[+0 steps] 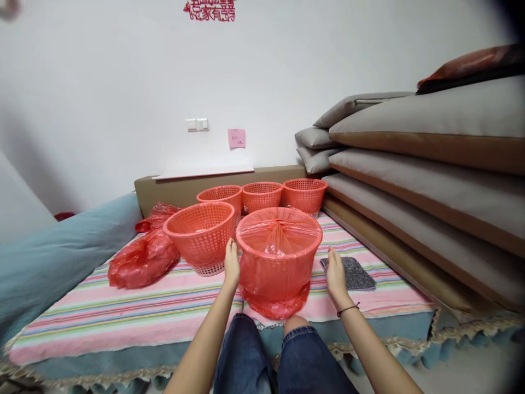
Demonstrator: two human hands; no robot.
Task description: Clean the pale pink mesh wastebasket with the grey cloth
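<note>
A red basket (275, 276) stands near the front edge of the striped cloth, wrapped in a thin red plastic bag. Film stretches over its mouth and gathers in creases at the centre; loose plastic bunches round the base. Close by the basket's left side is my left hand (232, 264), its fingers extended upward and no object seen in it. Whether it touches the plastic is hard to tell. My right hand (336, 273) is off the basket's right side with a gap between, fingers stretched out and holding nothing. Behind that hand lies a dark grey cloth (359, 273).
Several unwrapped red baskets (205, 235) stand behind and left of the wrapped one. Red plastic bags (143, 260) lie at the left by a blue-covered armrest (74, 241). Large grey and brown cushions (430, 169) are stacked along the right.
</note>
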